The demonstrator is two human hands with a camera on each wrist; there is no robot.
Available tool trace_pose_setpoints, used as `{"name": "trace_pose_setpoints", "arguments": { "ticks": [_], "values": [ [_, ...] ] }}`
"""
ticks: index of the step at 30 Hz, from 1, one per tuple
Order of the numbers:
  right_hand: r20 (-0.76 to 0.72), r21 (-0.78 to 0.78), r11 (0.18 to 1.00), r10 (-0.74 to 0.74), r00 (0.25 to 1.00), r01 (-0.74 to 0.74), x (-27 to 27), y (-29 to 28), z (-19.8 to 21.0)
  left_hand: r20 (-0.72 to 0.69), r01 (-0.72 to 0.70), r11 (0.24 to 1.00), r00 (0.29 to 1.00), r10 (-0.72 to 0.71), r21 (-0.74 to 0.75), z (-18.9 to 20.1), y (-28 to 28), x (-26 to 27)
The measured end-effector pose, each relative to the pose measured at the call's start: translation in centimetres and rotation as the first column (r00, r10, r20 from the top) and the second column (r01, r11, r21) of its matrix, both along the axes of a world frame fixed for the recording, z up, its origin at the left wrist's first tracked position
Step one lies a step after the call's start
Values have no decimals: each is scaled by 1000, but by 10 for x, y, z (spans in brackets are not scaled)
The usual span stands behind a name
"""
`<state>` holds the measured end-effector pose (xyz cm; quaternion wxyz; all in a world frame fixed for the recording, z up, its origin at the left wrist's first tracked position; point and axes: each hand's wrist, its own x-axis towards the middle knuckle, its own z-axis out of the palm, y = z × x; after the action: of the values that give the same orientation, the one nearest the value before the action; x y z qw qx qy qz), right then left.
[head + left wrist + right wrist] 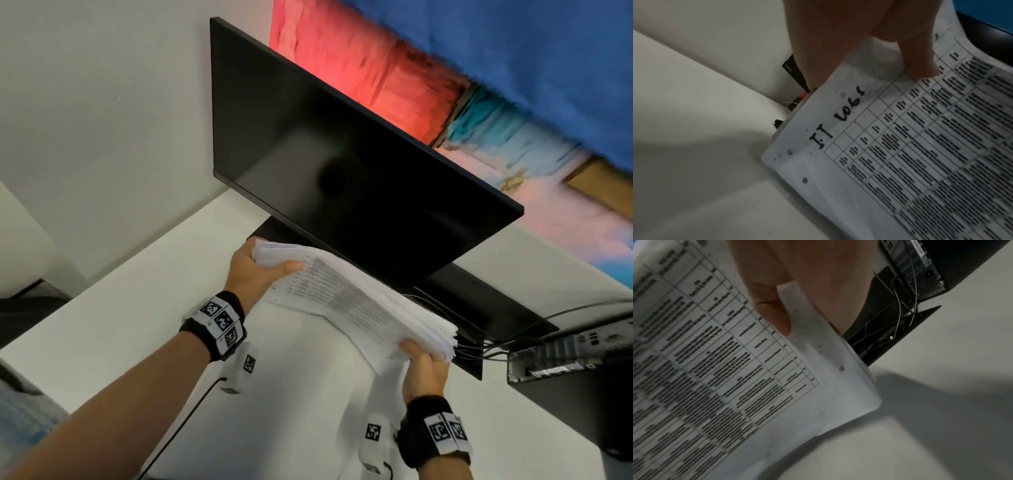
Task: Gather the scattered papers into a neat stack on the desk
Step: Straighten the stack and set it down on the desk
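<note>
A thick stack of white printed papers [346, 298] hangs in the air above the white desk [102, 329], just in front of the monitor. My left hand [255, 270] grips its far left end, thumb on the top sheet. My right hand [423, 363] grips the near right end from below, thumb on top. The top sheet [900, 146] is a table with "I.T Logs" handwritten on it. In the right wrist view the thumb [774, 313] presses the sheet's margin [830, 369]. The stack sags slightly between both hands.
A black monitor [342, 164] stands right behind the stack on a black base [462, 301]. A small desktop computer [568, 349] with cables [486, 349] sits at the right. A dark cable [191, 411] runs across the desk by my left forearm.
</note>
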<state>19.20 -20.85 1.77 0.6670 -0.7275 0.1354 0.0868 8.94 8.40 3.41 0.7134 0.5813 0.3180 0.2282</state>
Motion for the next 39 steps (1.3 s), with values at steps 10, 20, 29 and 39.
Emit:
{"name": "trace_pose_setpoints", "arguments": {
  "ticks": [10,20,29,39],
  "values": [
    [-22,-91,995,45,999,-47,-2,-1,-5,-112,73,997,991,-70,25,-11,2,2],
    [-30,-118,991,63,998,-66,-5,-12,4,-107,75,996,992,-69,53,1,5,7],
    [171,89,992,71,983,-87,-21,6,29,-14,-164,986,986,164,29,26,-14,23],
    [32,225,962,-165,986,154,-13,25,45,-6,-224,974,974,225,28,22,-12,30]
  ]
}}
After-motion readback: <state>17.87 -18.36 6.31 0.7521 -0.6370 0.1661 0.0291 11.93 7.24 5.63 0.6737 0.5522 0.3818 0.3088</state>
